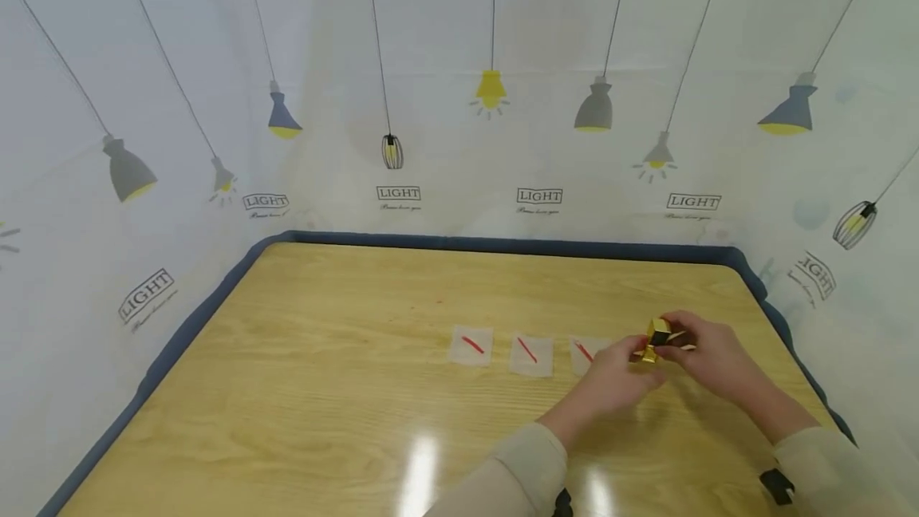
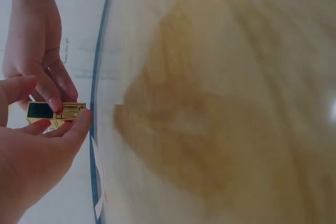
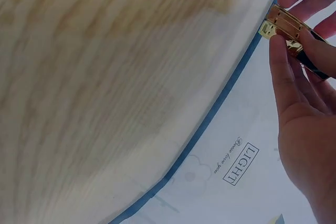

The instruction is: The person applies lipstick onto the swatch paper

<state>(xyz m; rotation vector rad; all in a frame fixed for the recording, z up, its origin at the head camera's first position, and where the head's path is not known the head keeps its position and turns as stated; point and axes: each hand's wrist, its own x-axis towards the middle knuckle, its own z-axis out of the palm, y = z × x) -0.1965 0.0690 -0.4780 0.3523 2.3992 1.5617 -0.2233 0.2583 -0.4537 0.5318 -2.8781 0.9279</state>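
Note:
Both hands meet at a small gold-and-black lipstick case (image 1: 659, 332) above the right side of the table. My left hand (image 1: 617, 373) pinches its lower gold part between thumb and fingers. From the other side my right hand (image 1: 711, 353) grips it near the dark end. In the left wrist view the case (image 2: 41, 110) shows a black panel framed in gold beside a slotted gold piece. The right wrist view has the case (image 3: 286, 22) partly hidden by fingers. Whether its parts are joined or separate, I cannot tell.
Three pale paper squares lie in a row, each with a red stroke: left square (image 1: 471, 346), middle square (image 1: 532, 356), right square (image 1: 580, 345), which my left hand partly covers. A blue edge borders the wooden table (image 1: 323, 357). Dark items (image 1: 778, 487) lie near the sleeves.

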